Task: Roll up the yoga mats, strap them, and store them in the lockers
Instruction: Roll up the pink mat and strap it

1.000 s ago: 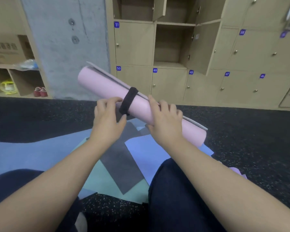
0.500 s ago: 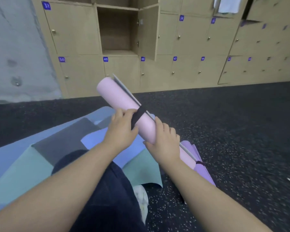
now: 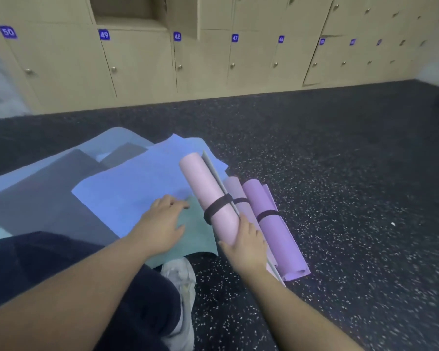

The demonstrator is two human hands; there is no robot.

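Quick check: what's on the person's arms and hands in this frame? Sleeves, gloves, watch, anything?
Nothing is visibly worn. The left hand and right hand are bare, with no gloves and no rings or watch visible. Both forearms are bare as far as the frame shows; no sleeve or wristband is in view.
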